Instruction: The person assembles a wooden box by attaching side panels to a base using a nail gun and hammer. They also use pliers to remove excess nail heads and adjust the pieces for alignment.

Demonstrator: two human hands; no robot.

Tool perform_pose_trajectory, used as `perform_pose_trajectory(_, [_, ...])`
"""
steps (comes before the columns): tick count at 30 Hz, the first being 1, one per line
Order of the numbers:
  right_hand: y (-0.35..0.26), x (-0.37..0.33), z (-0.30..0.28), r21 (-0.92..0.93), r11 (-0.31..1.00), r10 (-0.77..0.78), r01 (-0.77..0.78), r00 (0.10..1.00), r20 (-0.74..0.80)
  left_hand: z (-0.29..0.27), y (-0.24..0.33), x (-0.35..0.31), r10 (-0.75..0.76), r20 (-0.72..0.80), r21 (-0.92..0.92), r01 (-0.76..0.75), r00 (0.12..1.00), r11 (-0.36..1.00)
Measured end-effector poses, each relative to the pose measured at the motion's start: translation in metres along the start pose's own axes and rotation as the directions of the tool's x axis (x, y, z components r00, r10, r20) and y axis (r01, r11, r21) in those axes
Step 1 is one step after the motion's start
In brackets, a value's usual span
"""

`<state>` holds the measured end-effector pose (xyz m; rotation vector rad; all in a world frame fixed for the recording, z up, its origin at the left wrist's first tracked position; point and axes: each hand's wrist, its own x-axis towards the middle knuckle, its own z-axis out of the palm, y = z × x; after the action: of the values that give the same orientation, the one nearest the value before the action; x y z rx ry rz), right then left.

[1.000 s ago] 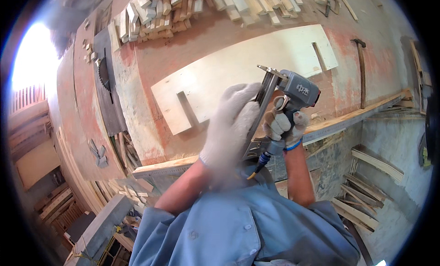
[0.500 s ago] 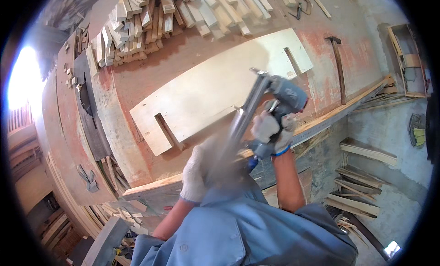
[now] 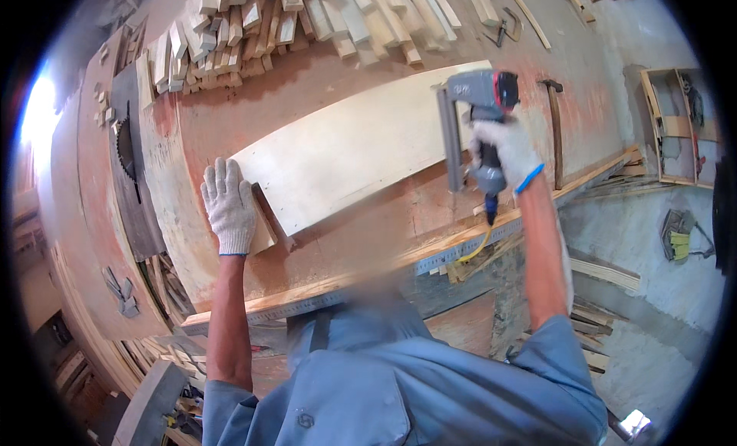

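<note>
A pale plywood board (image 3: 345, 154) with a curved far edge and a slot near its left end lies on the workbench. My gloved left hand (image 3: 229, 204) rests flat on the left end of it, fingers stretched out. My gloved right hand (image 3: 507, 150) grips the handle of a grey pneumatic nail gun (image 3: 474, 93), held at the right end of the board. The gun hides that end, and I cannot tell whether its nose touches the wood. A yellow air hose (image 3: 479, 246) runs down from the handle.
Wooden strips (image 3: 230, 35) are piled along the far side. A hammer (image 3: 554, 131) lies to the right, a clamp (image 3: 504, 30) farther back. On the left a circular saw blade (image 3: 125, 149) sticks up through the bench. A metal ruler (image 3: 430, 263) lines the front edge.
My left hand has left the nail gun's blurred lower part and moved left onto the board. The right hand has carried the gun right and away from me, turning it more upright.
</note>
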<state>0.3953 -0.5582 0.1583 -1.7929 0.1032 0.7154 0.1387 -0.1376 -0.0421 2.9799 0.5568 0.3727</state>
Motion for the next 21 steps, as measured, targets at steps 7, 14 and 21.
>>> perform_pose_trajectory(7, [-0.01, 0.09, -0.044, -0.265, 0.955, 0.11, -0.13, 0.99, -0.09, 0.005, 0.0, 0.002, -0.048, -0.002, -0.189, 0.047, 0.999, 0.981])
perform_pose_trajectory(14, [0.002, 0.108, -0.021, -0.329, 0.938, 0.084, -0.108, 0.993, -0.088, -0.002, 0.006, -0.002, -0.06, -0.014, -0.183, 0.056, 0.998, 0.981])
perform_pose_trajectory(21, [0.001, 0.089, 0.032, -0.327, 0.942, 0.104, -0.082, 0.993, 0.051, 0.004, 0.007, 0.003, -0.047, -0.056, -0.196, 0.035, 0.997, 0.98])
